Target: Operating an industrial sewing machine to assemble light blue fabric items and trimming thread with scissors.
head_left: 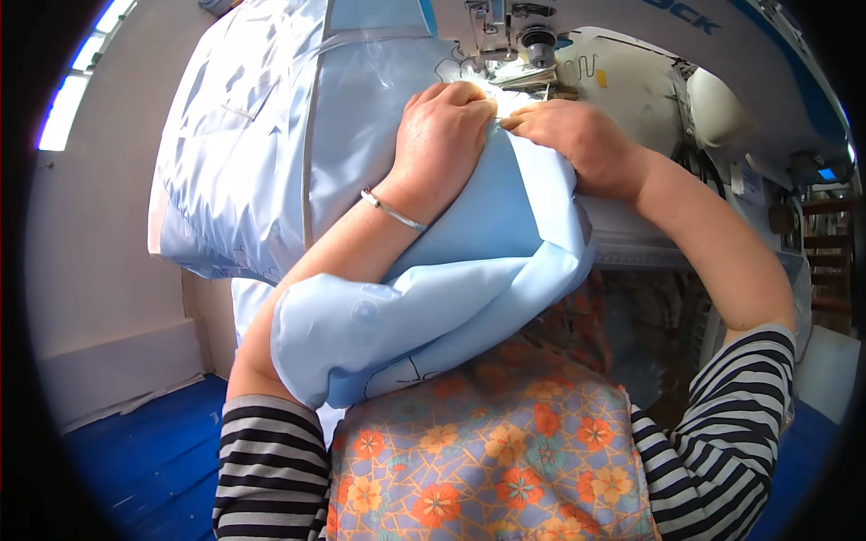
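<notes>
Light blue, slightly shiny fabric [478,221] spreads over the sewing machine's bed and droops into folds above my lap. My left hand [444,135] lies on it with curled fingers, gripping the cloth close to the needle area. Just to the right, my right hand [577,140] pinches the edge of the same fabric, fingertips pressed together. The two hands nearly meet in front of the sewing machine [538,45], whose lit needle area sits just beyond them. What exactly lies under the fingertips is hidden.
A large bulk of pale blue fabric [244,135] with a grey seam is heaped at the left. The machine's arm [722,45] curves over the upper right, near a small lit display [825,173]. A pale wall [99,270] and blue floor [153,451] lie left.
</notes>
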Demonstrator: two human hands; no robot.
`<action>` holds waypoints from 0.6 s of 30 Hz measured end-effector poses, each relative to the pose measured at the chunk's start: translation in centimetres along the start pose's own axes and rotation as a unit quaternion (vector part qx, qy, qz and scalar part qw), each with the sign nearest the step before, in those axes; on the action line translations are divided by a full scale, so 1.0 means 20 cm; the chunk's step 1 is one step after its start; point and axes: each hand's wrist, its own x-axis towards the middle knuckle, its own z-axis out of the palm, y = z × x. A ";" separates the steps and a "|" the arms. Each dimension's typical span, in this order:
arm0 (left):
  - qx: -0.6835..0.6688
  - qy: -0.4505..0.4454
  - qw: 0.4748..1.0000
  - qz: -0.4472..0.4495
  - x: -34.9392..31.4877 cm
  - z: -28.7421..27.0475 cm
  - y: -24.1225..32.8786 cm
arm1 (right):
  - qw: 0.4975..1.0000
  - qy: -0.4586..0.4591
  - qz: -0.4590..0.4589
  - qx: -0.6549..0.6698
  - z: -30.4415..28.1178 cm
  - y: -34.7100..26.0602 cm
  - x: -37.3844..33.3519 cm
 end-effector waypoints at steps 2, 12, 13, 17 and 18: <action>0.022 0.003 0.999 0.025 0.02 -0.03 -0.01 | 1.000 0.010 -0.014 -0.025 0.00 -0.01 0.00; 0.049 -0.038 0.988 0.141 0.08 -0.07 -0.03 | 0.987 0.067 -0.043 -0.139 0.11 -0.08 -0.03; 0.057 -0.048 0.986 0.148 0.07 -0.08 -0.03 | 0.987 0.070 -0.036 -0.142 0.12 -0.08 -0.02; 0.015 -0.071 0.983 0.166 0.01 -0.16 -0.01 | 0.987 0.076 -0.015 -0.139 0.14 -0.08 -0.03; 0.051 -0.074 0.978 0.189 -0.03 -0.20 0.02 | 0.987 0.079 -0.017 -0.140 0.15 -0.06 -0.03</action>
